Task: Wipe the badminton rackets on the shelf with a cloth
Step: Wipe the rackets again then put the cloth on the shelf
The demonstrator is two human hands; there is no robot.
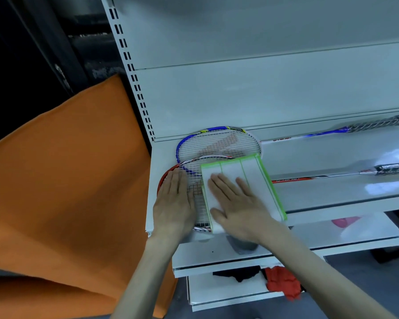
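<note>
The right hand lies flat, fingers straight and slightly apart, pressing a white cloth with green edging and stripes onto the strings of the red racket. At its nine o'clock the left hand rests flat, fingers straight and together, on the same racket head. That racket lies on the white shelf, its shaft running toward three o'clock; the writing on the shaft is too blurred to read. At twelve o'clock of the cloth a blue racket lies partly under the red one, a brownish logo on its strings, handle toward two o'clock; its shaft lettering cannot be read. Orange fabric hangs at nine o'clock
</note>
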